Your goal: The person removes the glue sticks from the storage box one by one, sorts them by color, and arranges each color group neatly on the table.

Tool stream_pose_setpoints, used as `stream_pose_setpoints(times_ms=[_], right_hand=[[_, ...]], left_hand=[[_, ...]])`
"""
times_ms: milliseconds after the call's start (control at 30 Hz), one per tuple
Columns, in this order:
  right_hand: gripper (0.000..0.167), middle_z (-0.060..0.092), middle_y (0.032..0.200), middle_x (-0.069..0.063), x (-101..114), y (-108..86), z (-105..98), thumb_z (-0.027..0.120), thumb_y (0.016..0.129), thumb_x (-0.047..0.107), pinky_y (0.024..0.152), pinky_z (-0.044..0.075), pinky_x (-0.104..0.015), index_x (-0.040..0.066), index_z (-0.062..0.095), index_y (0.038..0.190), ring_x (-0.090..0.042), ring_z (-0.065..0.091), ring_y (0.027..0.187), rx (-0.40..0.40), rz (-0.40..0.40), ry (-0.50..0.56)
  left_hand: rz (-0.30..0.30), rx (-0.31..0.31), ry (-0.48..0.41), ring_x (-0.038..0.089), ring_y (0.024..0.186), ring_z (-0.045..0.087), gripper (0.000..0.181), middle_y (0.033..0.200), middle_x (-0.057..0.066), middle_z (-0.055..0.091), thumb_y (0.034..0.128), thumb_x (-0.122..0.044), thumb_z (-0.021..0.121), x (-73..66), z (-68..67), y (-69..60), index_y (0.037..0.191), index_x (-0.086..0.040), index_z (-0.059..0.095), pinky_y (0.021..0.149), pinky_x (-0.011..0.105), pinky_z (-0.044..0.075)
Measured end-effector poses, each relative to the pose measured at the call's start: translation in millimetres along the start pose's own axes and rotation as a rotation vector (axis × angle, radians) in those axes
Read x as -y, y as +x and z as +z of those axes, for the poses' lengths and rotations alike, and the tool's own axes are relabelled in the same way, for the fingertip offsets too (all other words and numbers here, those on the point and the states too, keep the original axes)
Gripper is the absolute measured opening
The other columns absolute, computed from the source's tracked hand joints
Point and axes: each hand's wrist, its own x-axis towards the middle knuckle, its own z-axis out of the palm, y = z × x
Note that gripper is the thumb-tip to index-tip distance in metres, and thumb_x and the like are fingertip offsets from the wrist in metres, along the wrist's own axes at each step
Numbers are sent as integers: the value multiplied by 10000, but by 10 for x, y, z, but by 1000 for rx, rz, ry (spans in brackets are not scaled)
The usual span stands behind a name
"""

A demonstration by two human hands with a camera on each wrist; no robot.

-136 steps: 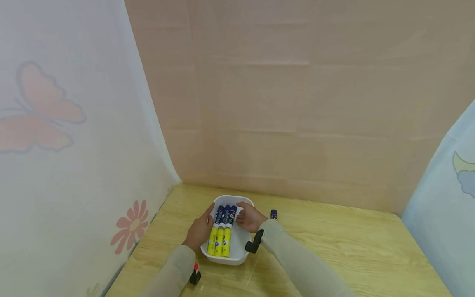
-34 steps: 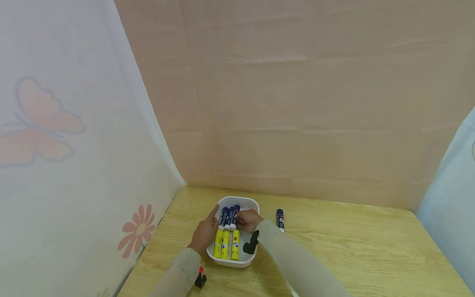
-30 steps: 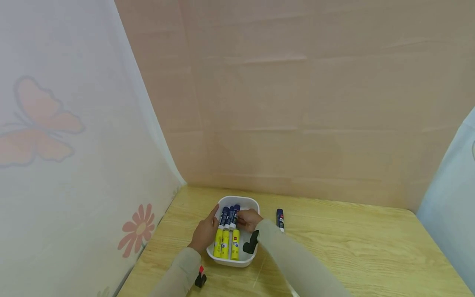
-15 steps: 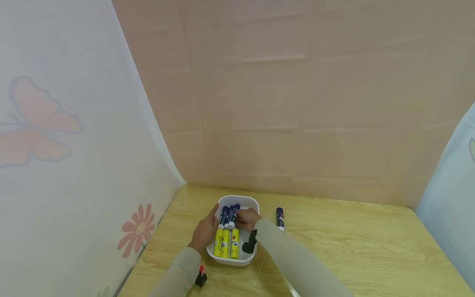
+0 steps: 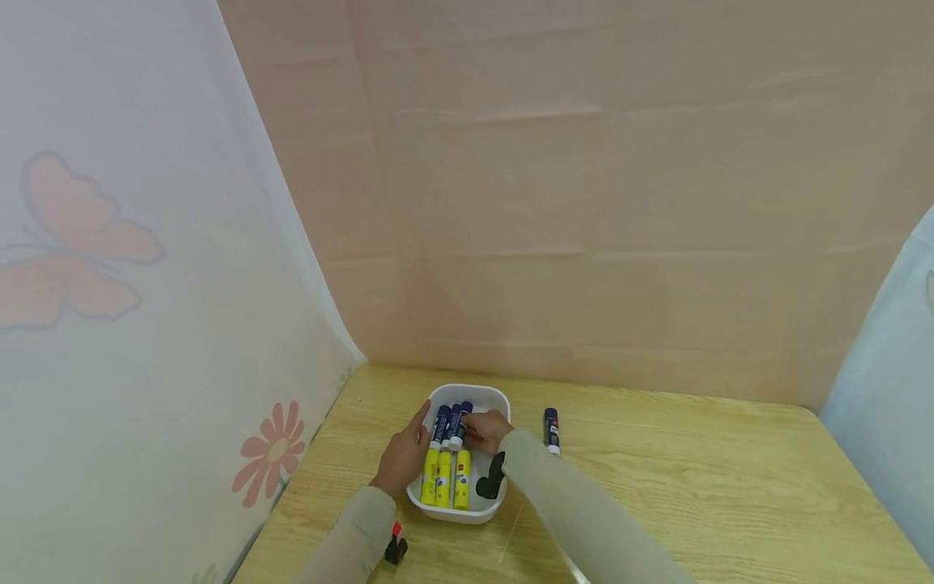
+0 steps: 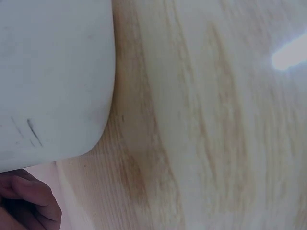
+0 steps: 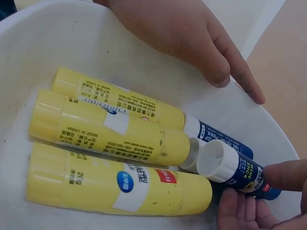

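A white plastic tray [image 5: 489, 509] holds yellow glue sticks [image 5: 437, 480] at its near end and blue glue sticks [image 5: 441, 425] at its far end. My left hand [image 5: 401, 461] grips the tray's left wall, the thumb inside the rim in the right wrist view. Curled fingers [image 6: 33, 196] show past the tray's outer wall in the left wrist view. Between thumb and fingers my right hand [image 5: 490, 431] pinches the rightmost blue glue stick [image 7: 240, 172], its white end slightly raised over the neighbouring sticks. The rightmost yellow glue stick [image 7: 120, 184] lies slightly apart from the other two.
Another blue glue stick [image 5: 550, 428] lies on the wooden table [image 5: 693, 478], right of the tray. A beige sheet [image 5: 584, 203] hangs behind, with a patterned white cloth [image 5: 182, 349] close on the left and a pale cloth [image 5: 890, 357] on the right.
Compared with the earliest frame, the right hand has taken hold of the rightmost blue glue stick and tilted it. The right yellow stick has separated from its row. The last half second shows almost no movement.
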Motion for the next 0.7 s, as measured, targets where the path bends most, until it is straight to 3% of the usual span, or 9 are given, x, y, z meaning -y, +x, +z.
stream_pose_setpoints(times_ms=[467,700], right_hand=[[407,590,1154,-232,-17,-3,7,562,943,1,860,522,-402,-157,452,1302,-251,589,958,22,2,-19],[349,611,1098,-204,-41,-35,-12,551,955,13,860,520,-383,-140,494,1263,-232,594,922,55,17,-10]], left_hand=[[-7,7,3,158,474,426,531,616,43,460,1037,-308,390,7,-8,-19,1542,-386,247,478,327,393],[-6,-4,16,147,464,415,524,591,31,446,1034,-305,393,22,15,-31,1537,-380,268,469,322,389]])
